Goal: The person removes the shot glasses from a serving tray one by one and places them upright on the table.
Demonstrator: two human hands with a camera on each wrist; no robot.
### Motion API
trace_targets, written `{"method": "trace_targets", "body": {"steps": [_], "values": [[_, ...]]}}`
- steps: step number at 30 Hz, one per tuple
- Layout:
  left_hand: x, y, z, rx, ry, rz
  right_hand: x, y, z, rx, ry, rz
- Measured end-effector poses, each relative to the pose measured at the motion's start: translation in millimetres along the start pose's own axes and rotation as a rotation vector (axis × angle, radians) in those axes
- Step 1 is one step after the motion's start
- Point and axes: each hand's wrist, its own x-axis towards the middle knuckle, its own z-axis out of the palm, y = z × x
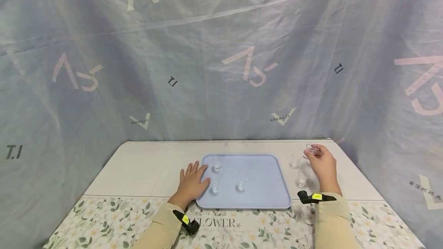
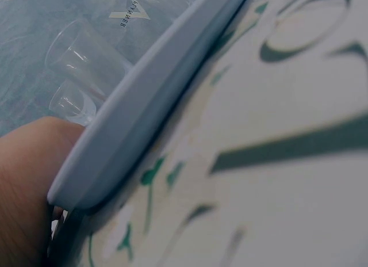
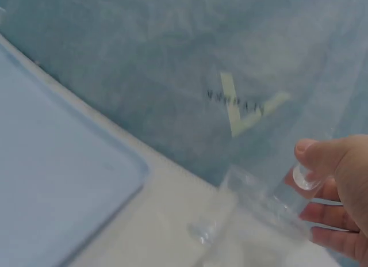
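Note:
My left hand lies with spread fingers at the left edge of the blue tray, its thumb over the rim. On the tray stand three small clear shot glasses: one at the back left, one at the front left and one near the middle. Right of the tray, my right hand pinches another shot glass between thumb and fingers. Two more stand on the table beside that hand, a rear glass and a nearer glass. In the left wrist view, the tray's side hides most of the hand.
Under the tray is a white table surface. A floral cloth with printed lettering covers the front part. Grey printed curtains hang behind and on both sides.

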Motion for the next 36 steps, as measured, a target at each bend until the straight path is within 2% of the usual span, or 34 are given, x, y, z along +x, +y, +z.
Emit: {"method": "trace_targets", "body": {"steps": [6, 10, 13, 20, 26, 31, 33, 36], "values": [[0.0, 0.2, -0.5, 0.001, 0.0, -0.003, 2, 21, 4, 0.046, 0.029, 0.135], [1.2, -0.2, -0.2, 0.01, -0.007, -0.016, 4, 32, 9, -0.006, 0.021, 0.174], [1.3, 1.2, -1.8, 0.01, -0.007, -0.015, 4, 37, 12, -0.055, 0.017, 0.172], [2.7, 0.8, 0.1, 0.025, -0.009, -0.021, 8, 42, 20, -0.12, -0.008, 0.1], [2.5, 1.0, 2.9, 0.014, -0.017, -0.022, 6, 44, 22, -0.134, -0.024, 0.116], [2.9, -0.7, 3.6, 0.013, -0.008, -0.008, 5, 36, 18, -0.024, -0.031, 0.171], [2.6, -1.6, 3.5, 0.012, -0.002, -0.007, 6, 29, 16, 0.034, -0.005, 0.191], [1.7, -2.8, 3.2, 0.005, 0.006, -0.008, 6, 15, 15, 0.079, 0.076, 0.182]]}}
